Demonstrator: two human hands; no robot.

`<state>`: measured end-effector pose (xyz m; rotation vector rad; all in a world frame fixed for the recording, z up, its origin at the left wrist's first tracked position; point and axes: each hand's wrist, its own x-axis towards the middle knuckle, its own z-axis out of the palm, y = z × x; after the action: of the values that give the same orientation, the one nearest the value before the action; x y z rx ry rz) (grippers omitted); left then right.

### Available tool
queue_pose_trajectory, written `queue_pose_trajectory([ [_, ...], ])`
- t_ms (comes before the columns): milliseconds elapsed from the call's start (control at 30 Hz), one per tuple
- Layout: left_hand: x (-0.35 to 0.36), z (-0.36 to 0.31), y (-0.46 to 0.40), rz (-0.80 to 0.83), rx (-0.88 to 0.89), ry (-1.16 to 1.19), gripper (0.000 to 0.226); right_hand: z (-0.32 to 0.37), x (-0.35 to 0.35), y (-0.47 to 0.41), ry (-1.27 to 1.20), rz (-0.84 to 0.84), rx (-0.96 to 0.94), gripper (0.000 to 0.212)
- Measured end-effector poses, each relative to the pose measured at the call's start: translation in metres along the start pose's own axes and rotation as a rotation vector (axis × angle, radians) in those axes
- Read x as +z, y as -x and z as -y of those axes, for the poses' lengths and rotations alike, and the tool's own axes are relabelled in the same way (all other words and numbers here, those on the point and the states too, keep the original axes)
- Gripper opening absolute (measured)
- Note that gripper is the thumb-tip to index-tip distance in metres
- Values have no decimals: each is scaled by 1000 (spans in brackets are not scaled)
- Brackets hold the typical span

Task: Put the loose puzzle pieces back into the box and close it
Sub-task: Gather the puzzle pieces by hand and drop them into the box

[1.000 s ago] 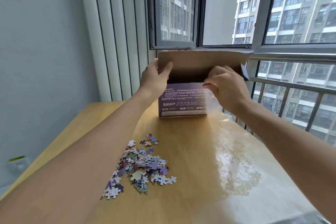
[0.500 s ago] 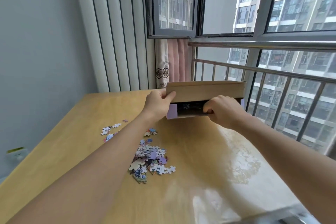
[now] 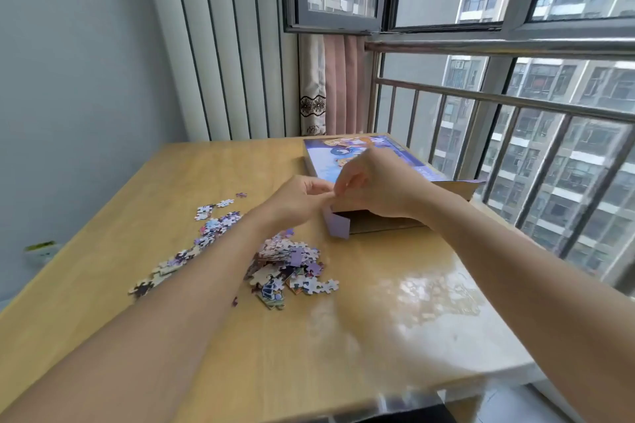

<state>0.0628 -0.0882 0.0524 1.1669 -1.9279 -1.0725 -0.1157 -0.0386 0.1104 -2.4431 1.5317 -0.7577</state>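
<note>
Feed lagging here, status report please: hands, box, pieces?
Left hand and right hand at near open end of flat purple cardboard puzzle box, grip unclear. Loose puzzle pieces on wooden table.

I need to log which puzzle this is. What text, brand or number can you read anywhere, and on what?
None can be read.
box: a colourful picture on its top face; any lettering along the purple edge strip is too blurred.
puzzle pieces: printed image fragments only, no legible words.
</note>
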Motion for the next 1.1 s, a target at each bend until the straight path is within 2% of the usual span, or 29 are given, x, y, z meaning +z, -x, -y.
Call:
queue_pose_trajectory([
  [100, -38, 3, 18, -131, -4, -96, 11, 27, 19, -8, -46, -2, -70, 16],
  [167, -63, 11, 32, -249, -56, -215, 12, 42, 39, -13, -108, 58, -62, 21],
  [200, -73, 16, 42, -311, -85, -279, 15, 48, 53, -18, -111, 109, -31, 30],
  [300, -97, 43, 68, -357, -187, -468, 35, 54, 96, -37, -16, 272, 156, 69],
  [367, -108, 66, 80, -293, -272, -590, 55, 53, 119, -51, -11, 324, 324, 84],
  [433, -118, 89, 87, -305, -344, -634, 67, 50, 137, -66, -28, 338, 467, 93],
  [533, -126, 112, 95, -349, -358, -500, 65, 41, 152, -86, -50, 304, 498, 92],
  [667, -128, 121, 97, -329, -316, -326, 61, 48, 161, -93, -164, 387, 303, 79],
  [767, -124, 121, 91, -337, -272, -271, 57, 60, 156, -103, -249, 268, 205, 48],
  [833, -124, 123, 88, -356, -266, -259, 53, 62, 153, -125, -219, 152, 200, 37],
  [867, -125, 125, 87, -370, -264, -237, 51, 63, 153, -137, -192, 153, 196, 36],
  [933, -129, 129, 85, -378, -263, -115, 45, 61, 161, -158, -181, 267, 199, 41],
  [1033, -130, 134, 85, -380, -242, -39, 41, 63, 182, -167, -206, 484, 199, 60],
  [1100, -130, 132, 84, -447, -216, -23, 39, 70, 192, -165, -213, 541, 127, 59],
])
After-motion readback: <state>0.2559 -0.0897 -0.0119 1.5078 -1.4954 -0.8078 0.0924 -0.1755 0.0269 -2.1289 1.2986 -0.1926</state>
